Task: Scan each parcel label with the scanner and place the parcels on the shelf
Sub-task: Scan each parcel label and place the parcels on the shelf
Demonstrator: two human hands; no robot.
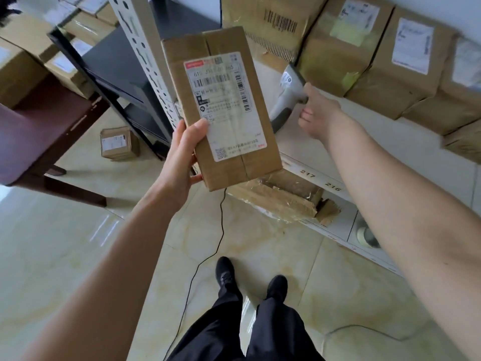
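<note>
At far left of frame: dark wooden bench (39,131) over tiled floor (65,256); small labelled parcel (119,144) on floor beside black shelf unit (114,66). Centre: left hand (182,158) grips cardboard parcel (221,105) at lower left edge, thumb on shipping label (225,105), label facing camera. Right of centre: right hand (318,113) curled round handle of grey barcode scanner (287,92), scanner partly hidden behind parcel; black cable (221,230) trails down to floor. Upper right: labelled parcels (390,61) ranged on white shelf (364,152); crumpled taped box (286,196) on tier below.
</note>
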